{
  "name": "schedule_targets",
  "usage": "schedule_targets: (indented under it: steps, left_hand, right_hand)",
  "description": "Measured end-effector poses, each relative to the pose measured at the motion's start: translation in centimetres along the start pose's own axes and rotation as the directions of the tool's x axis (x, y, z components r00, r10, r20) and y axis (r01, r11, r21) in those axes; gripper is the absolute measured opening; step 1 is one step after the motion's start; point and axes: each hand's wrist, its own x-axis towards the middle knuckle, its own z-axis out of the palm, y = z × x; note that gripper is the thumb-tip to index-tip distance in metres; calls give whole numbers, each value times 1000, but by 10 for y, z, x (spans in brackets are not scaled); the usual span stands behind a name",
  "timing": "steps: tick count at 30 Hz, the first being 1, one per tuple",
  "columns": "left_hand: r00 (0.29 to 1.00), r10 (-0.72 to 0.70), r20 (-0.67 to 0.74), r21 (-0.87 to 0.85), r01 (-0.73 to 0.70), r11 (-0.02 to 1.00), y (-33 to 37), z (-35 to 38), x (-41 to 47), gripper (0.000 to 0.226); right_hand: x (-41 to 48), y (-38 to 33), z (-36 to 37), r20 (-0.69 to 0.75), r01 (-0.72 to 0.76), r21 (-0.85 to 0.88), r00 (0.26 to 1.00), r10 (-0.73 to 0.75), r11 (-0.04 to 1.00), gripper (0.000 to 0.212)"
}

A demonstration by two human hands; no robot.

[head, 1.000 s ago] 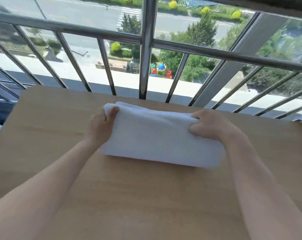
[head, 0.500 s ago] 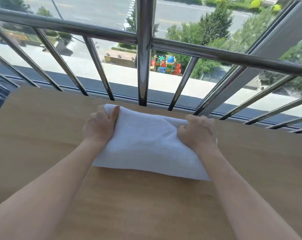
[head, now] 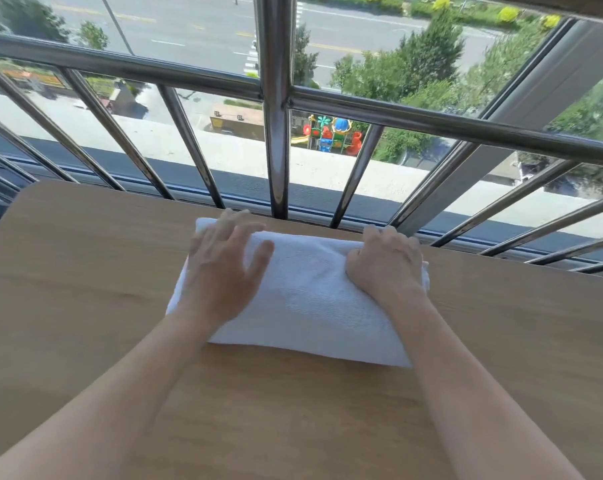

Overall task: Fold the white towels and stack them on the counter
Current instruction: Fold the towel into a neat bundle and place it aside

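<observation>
from the head camera i see one folded white towel (head: 310,306) lying on the wooden tabletop (head: 85,289), toward its far side and just short of the steel railing (head: 276,98) that runs behind it. the towel is a thick, roughly rectangular pad with its long side running left to right, and all of it rests on the wood. my left grip (head: 224,271) lies flat on the left part of the towel. it is wide, with the fingers straight and spread, pointing toward the railing, and the thumb stretched out to the right across the cloth. it presses down on the towel and holds nothing. its fingertips reach about to the towel's far edge. my right grip (head: 385,263) sits on the towel's far right corner, knuckles up, with the fingers curled over the far edge and closed on the cloth. the fingertips are hidden from me, and the cloth puckers a little just left of that hand. both bare forearms come in from the bottom of the view, one on each side. behind the bars there is a pale ledge, and far below it a road, green trees and a brightly coloured playground (head: 331,133).
</observation>
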Motion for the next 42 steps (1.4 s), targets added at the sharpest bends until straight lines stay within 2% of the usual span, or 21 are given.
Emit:
schedule_targets:
  steps: [2, 3, 5, 6, 8, 11, 15, 18, 21, 24, 33, 38, 42]
  left_hand:
    - [973, 78, 218, 75, -96, 993, 24, 15, -18, 60]
    - [961, 82, 265, 150, -126, 981, 30, 24, -24, 63]
    - [959, 65, 275, 284, -145, 948, 33, 37, -29, 65]
    - [960, 53, 275, 301, -139, 944, 32, 41, -27, 65]
    - [947, 54, 316, 311, -157, 937, 27, 46, -22, 64]
    - [925, 88, 368, 323, -216, 921, 22, 48, -15, 61]
    - [930, 56, 363, 327, -183, 927, 16, 38, -18, 61]
    - [957, -106, 270, 351, 5, 936, -6, 28, -26, 61]
    - [935, -257, 244, 293, 181, 939, -26, 19, -29, 56]
    - [923, -289, 255, 195, 244, 950, -27, 15, -25, 53]
    - [956, -174, 235, 96, 156, 983, -47, -4, -34, 51]
    - [953, -146, 265, 63, 134, 989, -79, -24, -34, 52]
    - [955, -131, 266, 64, 118, 991, -131, -52, -36, 53]
  right_hand:
    - [-8, -5, -3, -54, 1, -17, 999, -2, 1000, 28]
    - [-15, -9, -2, -119, 13, 8, 993, -12, 1000, 29]
    - [-37, -23, 5, -289, 99, 168, 956, -47, 981, 32]
    - [-49, -31, 10, -327, 150, 249, 943, -63, 957, 36]
    - [-71, -45, 24, -243, 190, 308, 963, -116, 932, 52]
    - [-81, -44, 45, -136, 185, 248, 978, -155, 951, 57]
    - [-70, -20, 49, -80, 70, 241, 995, -52, 968, 60]
    - [-72, 8, 53, -2, -96, 221, 995, 99, 971, 58]
    - [-77, 27, 52, 76, -218, 407, 976, 205, 887, 53]
    - [-79, 31, 49, 56, -190, 497, 981, 188, 847, 52]
    - [-92, 15, 48, -1, -204, 512, 971, 238, 834, 52]
    - [-108, -28, 50, -4, -258, 536, 952, 308, 804, 51]
    - [-119, -87, 50, -2, -267, 551, 947, 321, 791, 51]
